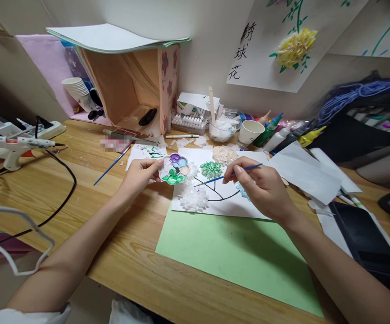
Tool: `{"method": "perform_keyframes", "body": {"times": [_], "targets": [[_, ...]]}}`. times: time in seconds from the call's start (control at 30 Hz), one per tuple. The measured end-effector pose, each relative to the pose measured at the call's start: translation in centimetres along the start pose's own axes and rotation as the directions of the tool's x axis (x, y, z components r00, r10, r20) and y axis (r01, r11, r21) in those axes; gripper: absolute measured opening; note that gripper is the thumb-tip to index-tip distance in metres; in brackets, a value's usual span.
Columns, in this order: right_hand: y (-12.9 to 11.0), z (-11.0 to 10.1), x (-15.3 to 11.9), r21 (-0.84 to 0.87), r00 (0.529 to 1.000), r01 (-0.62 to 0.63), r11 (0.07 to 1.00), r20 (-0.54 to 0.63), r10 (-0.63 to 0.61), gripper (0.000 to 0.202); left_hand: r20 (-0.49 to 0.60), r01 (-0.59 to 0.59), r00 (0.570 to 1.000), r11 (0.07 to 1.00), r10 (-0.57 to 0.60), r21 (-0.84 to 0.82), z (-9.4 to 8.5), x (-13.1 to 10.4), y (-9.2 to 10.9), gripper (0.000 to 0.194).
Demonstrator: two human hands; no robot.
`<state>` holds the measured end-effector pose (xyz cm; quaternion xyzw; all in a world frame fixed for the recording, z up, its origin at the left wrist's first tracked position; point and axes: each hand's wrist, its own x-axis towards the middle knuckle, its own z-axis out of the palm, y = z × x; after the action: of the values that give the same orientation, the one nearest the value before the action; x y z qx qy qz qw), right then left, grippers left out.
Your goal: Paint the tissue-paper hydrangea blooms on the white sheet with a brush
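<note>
My left hand [143,174] grips the edge of a small round paint palette [174,169] with purple, pale blue and green paint in its wells. In my right hand [257,182] is a thin blue paintbrush [229,175], its tip pointing left, close above a white paper flower [194,196]. I cannot tell whether the tip touches the petals. The flower sits on a white sheet [249,210] with black drawn branches. A green flower [210,169] and a beige flower [225,155] are on the same sheet. A light blue flower [241,190] is partly hidden by my right hand.
Green paper [235,261] lies under the white sheet. A paper cup [250,132], paint bottles [269,128] and a bowl of white scraps [222,130] stand behind. On the left are a glue gun [14,148], cables and another blue brush [111,166]. A dark phone-like slab [367,238] lies right.
</note>
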<state>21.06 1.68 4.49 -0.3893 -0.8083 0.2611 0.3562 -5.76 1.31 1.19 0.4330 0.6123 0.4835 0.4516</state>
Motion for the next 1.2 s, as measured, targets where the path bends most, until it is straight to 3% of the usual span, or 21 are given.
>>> {"method": "perform_keyframes", "body": {"times": [0.7, 1.2], "targets": [[0.04, -0.12, 0.05, -0.029, 1.0, -0.003, 1.0, 0.026, 0.004, 0.028, 0.025, -0.01, 1.0, 1.0, 0.01, 0.002, -0.12, 0.09, -0.49, 0.036], [0.31, -0.14, 0.11, -0.003, 1.0, 0.001, 1.0, -0.021, -0.001, 0.031, 0.025, -0.005, 1.0, 1.0, 0.006, -0.01, -0.05, -0.07, -0.28, 0.036]]}}
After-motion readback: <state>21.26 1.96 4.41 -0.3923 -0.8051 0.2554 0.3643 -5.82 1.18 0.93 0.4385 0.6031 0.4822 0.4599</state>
